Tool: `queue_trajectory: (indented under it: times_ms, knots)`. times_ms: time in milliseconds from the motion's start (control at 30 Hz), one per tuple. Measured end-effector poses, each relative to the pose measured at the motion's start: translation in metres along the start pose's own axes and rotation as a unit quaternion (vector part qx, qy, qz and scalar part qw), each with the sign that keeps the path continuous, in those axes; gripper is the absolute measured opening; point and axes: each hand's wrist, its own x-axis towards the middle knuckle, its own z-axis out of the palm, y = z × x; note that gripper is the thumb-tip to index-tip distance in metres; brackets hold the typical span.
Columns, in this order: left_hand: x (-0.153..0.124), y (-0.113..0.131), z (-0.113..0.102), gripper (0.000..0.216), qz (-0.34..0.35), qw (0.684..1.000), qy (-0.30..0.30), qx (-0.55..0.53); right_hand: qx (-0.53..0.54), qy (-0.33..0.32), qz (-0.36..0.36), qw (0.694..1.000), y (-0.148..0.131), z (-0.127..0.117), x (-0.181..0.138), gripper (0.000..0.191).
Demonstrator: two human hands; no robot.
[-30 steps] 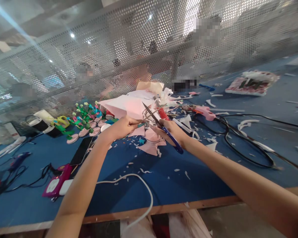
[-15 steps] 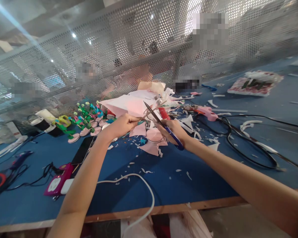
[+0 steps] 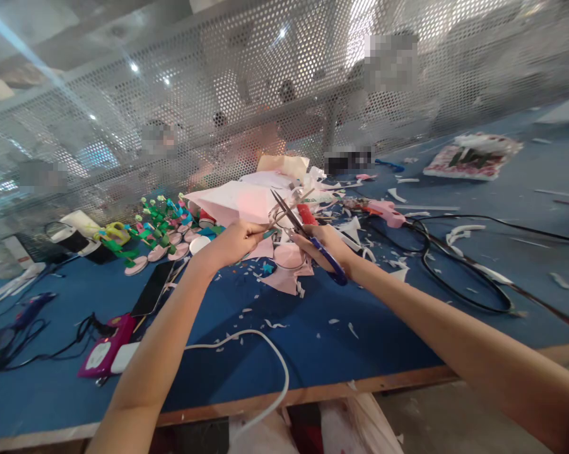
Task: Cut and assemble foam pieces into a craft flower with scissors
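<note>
My right hand (image 3: 326,247) grips blue-handled scissors (image 3: 303,236), blades pointing up and left and slightly parted. My left hand (image 3: 234,241) is closed in a pinch on a small teal scrap (image 3: 268,233) held right at the blades. Both hands hover over a pile of pink and white paper (image 3: 246,198) on the blue table (image 3: 398,315). A pink disc (image 3: 290,255) and pink offcuts lie just under the hands.
Green, teal and pink paper flowers on pink discs (image 3: 159,233) stand to the left. A phone (image 3: 152,287), a magenta device (image 3: 105,345), a white cable (image 3: 260,353), a pink glue gun (image 3: 386,212) with black cord (image 3: 459,284), and paper scraps lie about. Perforated metal screen (image 3: 265,94) behind.
The scissor blades have closed a little toward the teal scrap. Both hands stay in nearly the same place; the view has shifted slightly.
</note>
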Motion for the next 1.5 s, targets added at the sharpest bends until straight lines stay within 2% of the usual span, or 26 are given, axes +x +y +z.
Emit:
queue_trajectory:
  times_ms: [167, 333, 567, 700, 800, 967, 1067, 1200, 1367, 1433, 1500]
  knots:
    - [0.002, 0.0, 0.006, 0.033, 0.006, 1.0, -0.004, 0.013, 0.004, -0.054, 0.016, 0.998, -0.005, -0.008, 0.0, 0.05]
    - [0.003, -0.004, 0.007, 0.034, 0.005, 1.0, -0.008, 0.005, 0.012, -0.061, 0.025, 0.998, -0.008, -0.011, -0.001, 0.049]
    - [-0.001, -0.006, -0.004, 0.034, -0.006, 1.0, 0.007, 0.009, 0.001, 0.011, -0.01, 1.0, 0.004, 0.003, 0.0, 0.044]
    - [-0.001, -0.007, -0.007, 0.034, 0.002, 1.0, 0.01, 0.013, 0.008, 0.029, -0.008, 1.0, 0.01, 0.008, 0.001, 0.042]
    - [0.0, -0.008, -0.005, 0.034, 0.005, 1.0, 0.009, 0.01, 0.013, 0.005, -0.011, 1.0, 0.005, 0.003, 0.001, 0.044]
    - [0.002, -0.004, 0.004, 0.034, 0.003, 1.0, -0.009, 0.012, 0.042, -0.089, 0.015, 0.995, -0.005, -0.014, 0.001, 0.046]
    - [0.003, -0.001, 0.008, 0.035, 0.007, 1.0, -0.014, 0.007, 0.032, -0.1, 0.022, 0.994, -0.004, -0.018, 0.003, 0.047]
    - [0.003, -0.002, 0.004, 0.035, 0.002, 1.0, -0.004, 0.003, 0.006, -0.073, 0.012, 0.997, -0.001, -0.013, 0.003, 0.048]
    - [-0.002, -0.007, -0.009, 0.035, -0.001, 1.0, 0.02, 0.016, -0.032, 0.017, 0.0, 0.999, -0.001, 0.002, 0.001, 0.044]
    - [-0.002, -0.007, -0.011, 0.036, -0.008, 1.0, 0.022, 0.016, -0.027, 0.024, -0.005, 0.999, 0.0, 0.004, 0.001, 0.043]
    - [-0.002, -0.005, -0.009, 0.036, -0.014, 1.0, 0.016, 0.018, -0.012, 0.001, -0.002, 1.0, 0.001, 0.002, 0.002, 0.043]
